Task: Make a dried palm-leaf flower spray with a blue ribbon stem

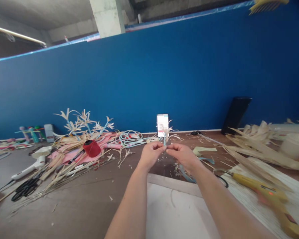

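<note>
My left hand (151, 153) and my right hand (182, 155) meet above the middle of the brown table (84, 199). Both are closed in a pinch on a thin light-blue stem (164, 139) that stands up between the fingertips. Pale straw leaves (173, 132) spread from the stem's top. A white sheet (171, 212) lies on the table under my forearms.
A yellow glue gun (266, 194) lies at the right on a pale mat, beside dried husk leaves (254, 149) and a white bowl (295, 146). At the left are black scissors (27, 188), a red thread spool (91, 148), a white tool (27, 169), finished straw flowers (82, 124). A blue wall (164, 73) stands behind.
</note>
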Motion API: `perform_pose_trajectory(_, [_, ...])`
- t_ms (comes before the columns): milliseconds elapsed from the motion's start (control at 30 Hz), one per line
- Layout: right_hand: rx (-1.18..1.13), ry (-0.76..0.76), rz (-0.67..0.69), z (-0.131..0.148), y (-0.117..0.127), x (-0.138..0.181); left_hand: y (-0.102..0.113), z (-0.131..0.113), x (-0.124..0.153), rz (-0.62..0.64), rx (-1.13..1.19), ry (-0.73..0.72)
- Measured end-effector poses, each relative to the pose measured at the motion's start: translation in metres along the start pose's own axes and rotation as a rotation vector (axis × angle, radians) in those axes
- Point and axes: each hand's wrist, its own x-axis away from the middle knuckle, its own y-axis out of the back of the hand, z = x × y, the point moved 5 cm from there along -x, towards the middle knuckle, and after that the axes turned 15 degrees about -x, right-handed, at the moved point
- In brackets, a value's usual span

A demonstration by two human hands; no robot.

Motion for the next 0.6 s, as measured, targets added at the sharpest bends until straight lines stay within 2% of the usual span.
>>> perform_pose_trajectory(133, [0.082,-0.006,-0.035,0.0035,-0.0003,0.0017,0.0020,-0.0004,-0.0007,-0.060,-0.074,-0.031])
perform_pose_trajectory(267, [0.050,-0.015,-0.010,0.0044,-0.0034,0.0036,0.0028,-0.0015,-0.0008,-0.087,-0.085,-0.038])
perform_pose_trajectory(600, [0.165,0.079,-0.045,0.0107,-0.0031,0.0045,0.0026,0.0015,0.0032,0.003,0.108,0.091])
